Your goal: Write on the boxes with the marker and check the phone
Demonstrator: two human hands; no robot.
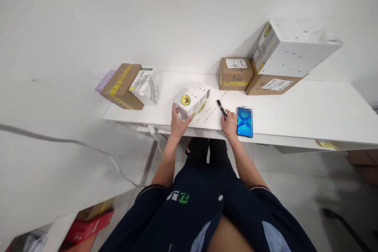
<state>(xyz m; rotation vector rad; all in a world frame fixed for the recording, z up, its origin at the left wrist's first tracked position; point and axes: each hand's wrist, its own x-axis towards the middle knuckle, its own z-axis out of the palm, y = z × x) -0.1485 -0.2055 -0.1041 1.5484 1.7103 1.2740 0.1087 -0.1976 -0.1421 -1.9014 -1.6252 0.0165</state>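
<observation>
Near the middle of a white table sits a small white box printed with avocados and "Super Meal". My left hand grips its near left corner, fingers along the left side and thumb on the front. A black marker pen is in my right hand, which rests at the table's front edge. The pen's black end points away from me, up and left; its other end is hidden in my fingers. Just right of that hand, a phone with a lit blue screen lies flat.
At the left stand a taped brown carton, a crumpled white package and a purple box. Toward the back right are a small labelled carton and a large white box upon a brown carton. A grey cable crosses the left.
</observation>
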